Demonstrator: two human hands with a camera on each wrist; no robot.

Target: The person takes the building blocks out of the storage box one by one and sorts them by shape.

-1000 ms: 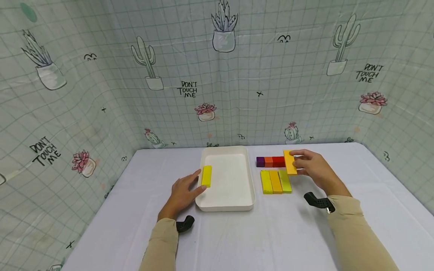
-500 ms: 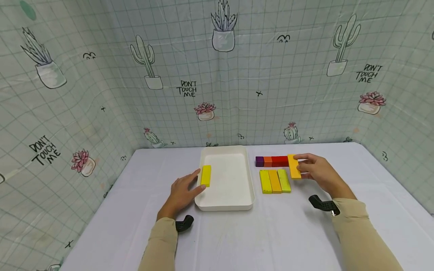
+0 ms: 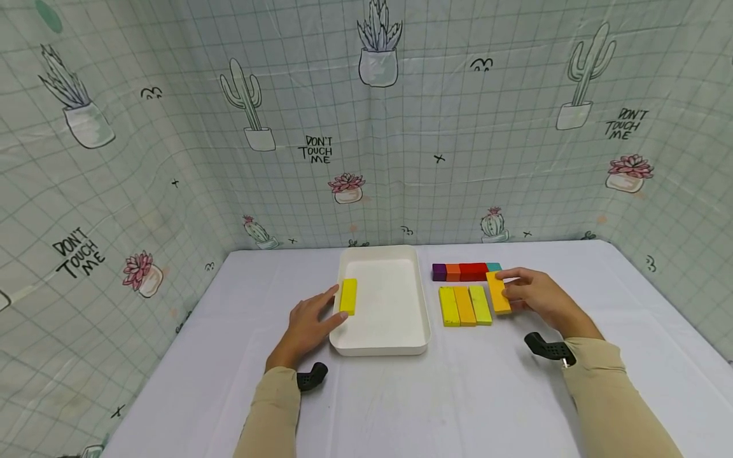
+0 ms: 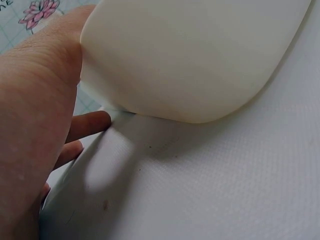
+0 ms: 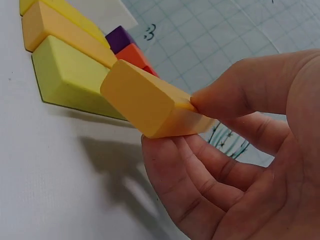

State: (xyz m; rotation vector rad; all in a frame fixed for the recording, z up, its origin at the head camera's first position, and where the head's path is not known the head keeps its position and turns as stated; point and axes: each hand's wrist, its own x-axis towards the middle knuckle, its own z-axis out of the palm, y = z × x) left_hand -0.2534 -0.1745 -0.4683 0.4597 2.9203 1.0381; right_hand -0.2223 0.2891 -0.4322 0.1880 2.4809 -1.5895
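Note:
My right hand (image 3: 535,294) pinches a yellow-orange block (image 3: 498,292) between thumb and fingertips. In the right wrist view, this block is tilted over the table with its shadow below. Just left of it, a yellow block (image 3: 449,306), an orange block (image 3: 464,306) and a lime block (image 3: 480,305) lie side by side. At the left rim of a white tray (image 3: 383,343) rests my left hand (image 3: 306,327), fingers spread, thumb over the rim and the other fingers outside. Inside the tray, along its left wall, lies another yellow block (image 3: 348,296).
Behind the three blocks runs a row of a purple block (image 3: 439,272), an orange-red block (image 3: 453,273), red (image 3: 473,272) and a teal block (image 3: 493,267). A white cloth covers the table (image 3: 401,407). A printed curtain (image 3: 401,127) stands behind and at both sides.
My right hand has moved right and towards me with the yellow-orange block, uncovering the lime block's side and the teal block. My left hand stays at the tray's rim.

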